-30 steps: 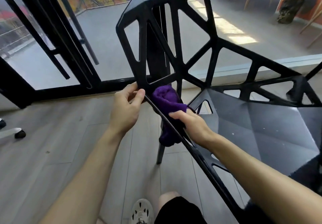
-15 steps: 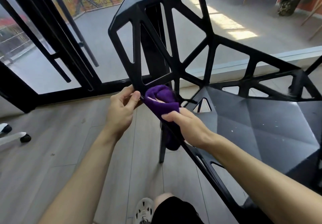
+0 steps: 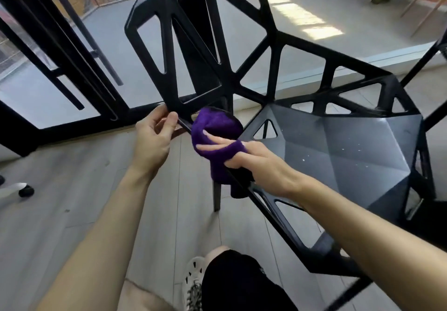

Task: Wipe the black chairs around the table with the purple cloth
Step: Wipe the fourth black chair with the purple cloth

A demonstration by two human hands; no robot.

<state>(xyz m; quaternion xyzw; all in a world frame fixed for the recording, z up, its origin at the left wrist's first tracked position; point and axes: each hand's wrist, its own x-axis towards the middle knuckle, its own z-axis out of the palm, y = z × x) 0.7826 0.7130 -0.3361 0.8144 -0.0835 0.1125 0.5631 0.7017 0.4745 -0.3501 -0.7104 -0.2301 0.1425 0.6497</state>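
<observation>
The fingers (image 3: 212,146) of the right hand (image 3: 260,165) are spread over and curled into the purple cloth (image 3: 217,141), which is bunched and wrapped round the side rail of the black chair (image 3: 362,146) just where backrest and seat meet, near the frame's centre. At nine o'clock of the cloth, the same rail is pinched between thumb and curled fingers of the left hand (image 3: 152,139), close beside the cloth. The chair's faceted seat extends toward three o'clock, dotted with pale specks, above a wooden floor (image 3: 60,202).
</observation>
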